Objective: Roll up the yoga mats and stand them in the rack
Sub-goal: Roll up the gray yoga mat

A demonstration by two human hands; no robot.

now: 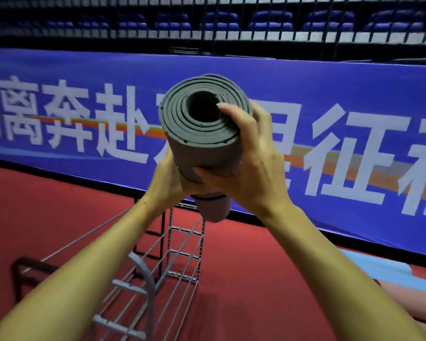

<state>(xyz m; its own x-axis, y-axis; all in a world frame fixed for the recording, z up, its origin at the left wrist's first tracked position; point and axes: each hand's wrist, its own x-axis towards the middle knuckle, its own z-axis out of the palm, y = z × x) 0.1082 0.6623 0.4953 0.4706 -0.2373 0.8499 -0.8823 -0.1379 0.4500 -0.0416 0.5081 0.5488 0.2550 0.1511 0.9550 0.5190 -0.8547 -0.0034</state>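
A rolled grey yoga mat [197,124] is held upright in mid-air, its spiral end facing me. My right hand [249,166] grips its right side, fingers curled over the top edge and thumb underneath. My left hand [167,180] grips the roll from the left and below. The mat's lower end [213,210] hangs just above the wire rack [177,257], which stands on the red floor below my arms.
A blue banner [330,148] with white characters runs along the far side, with railings and blue seats above it. A light blue mat [379,269] and a pink one [408,299] lie on the red floor at the right.
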